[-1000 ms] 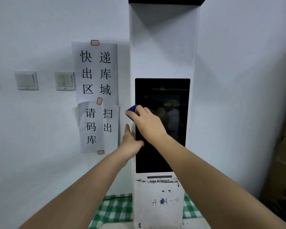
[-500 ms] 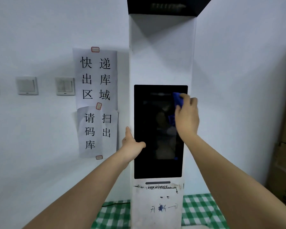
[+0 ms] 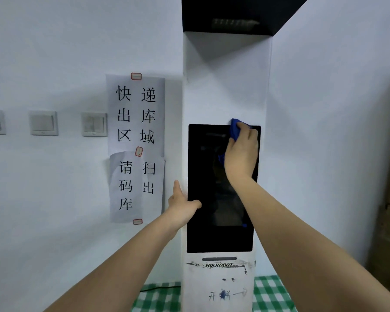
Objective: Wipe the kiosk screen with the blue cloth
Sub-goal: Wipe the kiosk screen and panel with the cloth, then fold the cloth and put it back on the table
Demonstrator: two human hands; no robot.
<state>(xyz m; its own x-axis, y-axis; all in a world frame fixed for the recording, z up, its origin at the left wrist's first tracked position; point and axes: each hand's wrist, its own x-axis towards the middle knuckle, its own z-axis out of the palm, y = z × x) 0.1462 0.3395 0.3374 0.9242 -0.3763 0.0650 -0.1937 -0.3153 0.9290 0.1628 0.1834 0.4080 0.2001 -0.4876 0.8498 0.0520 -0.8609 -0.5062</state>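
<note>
one blue cloth (bunched), under right hand

Illumination is even, cool and moderately bright, with soft shadows falling left of the kiosk onto the wall and under its dark top hood. The black screen shows faint, dim reflections (no hard glare). Wide-angle distortion bows lines near the edges, and overall sharpness is slightly soft.
</note>
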